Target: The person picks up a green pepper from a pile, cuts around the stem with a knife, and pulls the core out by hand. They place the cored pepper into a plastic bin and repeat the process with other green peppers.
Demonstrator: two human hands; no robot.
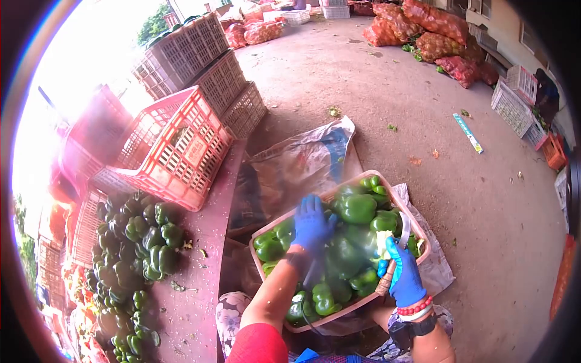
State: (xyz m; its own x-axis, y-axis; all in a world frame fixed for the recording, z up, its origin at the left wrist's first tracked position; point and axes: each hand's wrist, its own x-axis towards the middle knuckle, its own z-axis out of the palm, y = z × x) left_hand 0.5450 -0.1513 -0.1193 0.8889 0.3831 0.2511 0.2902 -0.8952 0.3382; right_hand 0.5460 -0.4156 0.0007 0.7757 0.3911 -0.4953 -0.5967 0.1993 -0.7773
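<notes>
Both hands wear blue gloves over a pink crate point(417, 225) of green peppers point(357, 209). Left hand point(313, 224), at the crate's 10 o'clock, lies spread flat on the peppers, fingers apart. Right hand point(404, 275), at 4 o'clock, has its grip closed on a knife point(402, 233) against a cut pepper point(384, 243). More peppers point(142, 242) are heaped on the desk point(200, 284) at 9 o'clock, below a red crate point(175, 148).
</notes>
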